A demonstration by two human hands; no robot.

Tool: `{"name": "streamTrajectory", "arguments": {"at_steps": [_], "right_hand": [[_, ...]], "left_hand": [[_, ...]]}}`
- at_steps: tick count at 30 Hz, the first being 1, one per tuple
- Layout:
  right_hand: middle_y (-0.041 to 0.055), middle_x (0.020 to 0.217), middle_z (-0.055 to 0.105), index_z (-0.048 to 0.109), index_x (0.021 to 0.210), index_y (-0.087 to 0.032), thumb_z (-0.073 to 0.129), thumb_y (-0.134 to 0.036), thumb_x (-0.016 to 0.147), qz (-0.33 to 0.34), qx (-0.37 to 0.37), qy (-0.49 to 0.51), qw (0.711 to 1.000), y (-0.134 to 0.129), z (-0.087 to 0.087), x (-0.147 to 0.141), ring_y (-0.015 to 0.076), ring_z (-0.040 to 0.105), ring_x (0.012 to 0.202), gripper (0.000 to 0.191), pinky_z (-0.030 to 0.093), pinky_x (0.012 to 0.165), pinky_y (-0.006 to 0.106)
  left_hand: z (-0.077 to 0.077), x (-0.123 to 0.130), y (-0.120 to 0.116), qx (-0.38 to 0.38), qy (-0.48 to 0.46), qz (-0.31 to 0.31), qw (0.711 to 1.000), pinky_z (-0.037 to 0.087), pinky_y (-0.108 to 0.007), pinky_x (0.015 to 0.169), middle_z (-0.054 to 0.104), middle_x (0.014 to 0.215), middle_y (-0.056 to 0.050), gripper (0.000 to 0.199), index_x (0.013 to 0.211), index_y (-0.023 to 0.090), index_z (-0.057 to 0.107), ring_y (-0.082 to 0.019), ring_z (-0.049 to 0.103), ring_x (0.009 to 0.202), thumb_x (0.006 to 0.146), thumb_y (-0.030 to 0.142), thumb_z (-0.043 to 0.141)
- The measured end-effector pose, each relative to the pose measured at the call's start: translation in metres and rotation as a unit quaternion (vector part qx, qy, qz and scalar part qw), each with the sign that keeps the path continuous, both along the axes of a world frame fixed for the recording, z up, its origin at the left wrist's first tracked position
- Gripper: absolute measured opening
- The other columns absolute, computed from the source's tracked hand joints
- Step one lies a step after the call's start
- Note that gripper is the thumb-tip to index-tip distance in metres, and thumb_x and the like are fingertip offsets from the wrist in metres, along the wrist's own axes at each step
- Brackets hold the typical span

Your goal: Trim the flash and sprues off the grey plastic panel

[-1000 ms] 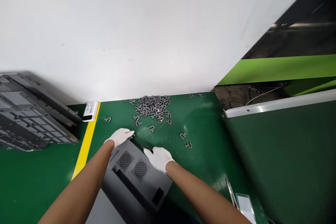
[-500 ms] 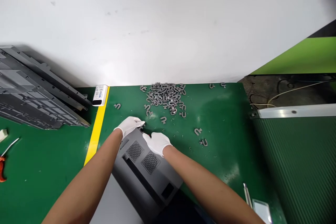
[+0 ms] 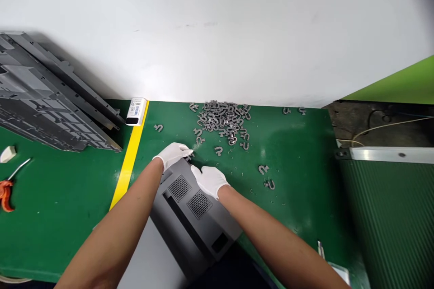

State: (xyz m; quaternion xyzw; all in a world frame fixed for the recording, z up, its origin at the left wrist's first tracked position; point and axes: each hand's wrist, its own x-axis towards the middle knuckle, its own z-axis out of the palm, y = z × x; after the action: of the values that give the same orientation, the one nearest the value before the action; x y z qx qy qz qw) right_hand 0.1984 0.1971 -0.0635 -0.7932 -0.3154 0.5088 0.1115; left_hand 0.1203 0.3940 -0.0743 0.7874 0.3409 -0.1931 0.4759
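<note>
A grey plastic cover (image 3: 200, 230) with two mesh vents and a long slot lies at an angle close to my body. At its far corner my left hand (image 3: 173, 155), in a white glove, is closed in a pinch on a small grey part (image 3: 190, 156). Its exact shape is partly hidden by the fingertips. My right hand (image 3: 210, 181), also white-gloved, rests at the cover's right edge with thumb forward and fingers curled under; what they hold is hidden. Beyond both hands lies a pile of grey U-shaped parts (image 3: 222, 119), several of them scattered loose around it.
Large grey plastic panels (image 3: 57, 99) lean against the white wall (image 3: 217, 45) at left. A white box (image 3: 136, 111) stands by the yellow tape (image 3: 126, 171). Orange-handled pliers (image 3: 6, 194) lie at far left. A ribbed green surface (image 3: 389, 207) with a metal edge borders the right.
The camera view has shifted slightly, so the scene sits a little differently. Both hands stay at the cover's far end; a red bit seen by my right thumb is now hidden.
</note>
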Motion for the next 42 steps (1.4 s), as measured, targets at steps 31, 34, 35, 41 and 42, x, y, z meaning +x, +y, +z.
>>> {"name": "streamTrajectory", "arguments": {"at_steps": [31, 34, 35, 41, 42], "right_hand": [[0.0254, 0.118, 0.075, 0.074, 0.117, -0.01, 0.015, -0.07, 0.102, 0.073, -0.025, -0.033, 0.997, 0.011, 0.002, 0.008, 0.0392, 0.069, 0.117, 0.085, 0.05, 0.1, 0.051], [0.0272, 0.118, 0.074, 0.074, 0.117, -0.008, 0.015, -0.066, 0.104, 0.07, -0.036, -0.037, 0.996, 0.016, 0.006, 0.005, 0.0394, 0.069, 0.116, 0.083, 0.05, 0.099, 0.05], [0.0274, 0.117, 0.074, 0.074, 0.116, -0.008, 0.015, -0.065, 0.104, 0.07, -0.037, -0.037, 0.996, 0.018, 0.007, 0.004, 0.0392, 0.069, 0.116, 0.084, 0.05, 0.099, 0.05], [0.0257, 0.119, 0.074, 0.074, 0.117, -0.009, 0.014, -0.065, 0.104, 0.077, -0.026, -0.028, 0.996, 0.023, 0.004, 0.004, 0.0365, 0.069, 0.116, 0.083, 0.049, 0.099, 0.047], [0.0254, 0.12, 0.074, 0.073, 0.118, -0.009, 0.013, -0.065, 0.104, 0.078, -0.024, -0.028, 0.996, 0.023, 0.003, 0.005, 0.0362, 0.069, 0.116, 0.083, 0.049, 0.099, 0.046]], "left_hand": [[0.003, -0.001, -0.005, -0.008, 0.005, 0.035, 0.999, 0.042, -0.034, 0.074, 0.076, 0.089, -0.006, 0.048, 0.082, 0.019, 0.078, -0.024, 0.059, 0.082, 0.073, 0.066, 0.07], [0.004, 0.0, -0.005, -0.003, 0.012, 0.033, 0.999, 0.042, -0.034, 0.074, 0.076, 0.089, -0.006, 0.046, 0.083, 0.019, 0.078, -0.023, 0.059, 0.082, 0.073, 0.064, 0.07], [0.004, 0.0, -0.005, -0.001, 0.012, 0.032, 0.999, 0.041, -0.034, 0.073, 0.076, 0.089, -0.006, 0.045, 0.082, 0.019, 0.078, -0.023, 0.059, 0.083, 0.074, 0.063, 0.07], [0.008, 0.001, -0.007, -0.008, 0.016, 0.037, 0.999, 0.039, -0.033, 0.07, 0.072, 0.084, -0.005, 0.047, 0.081, 0.018, 0.076, -0.021, 0.055, 0.078, 0.074, 0.064, 0.069], [0.009, 0.001, -0.007, -0.011, 0.016, 0.039, 0.999, 0.039, -0.033, 0.069, 0.072, 0.083, -0.005, 0.047, 0.081, 0.018, 0.076, -0.021, 0.054, 0.077, 0.074, 0.064, 0.069]]}}
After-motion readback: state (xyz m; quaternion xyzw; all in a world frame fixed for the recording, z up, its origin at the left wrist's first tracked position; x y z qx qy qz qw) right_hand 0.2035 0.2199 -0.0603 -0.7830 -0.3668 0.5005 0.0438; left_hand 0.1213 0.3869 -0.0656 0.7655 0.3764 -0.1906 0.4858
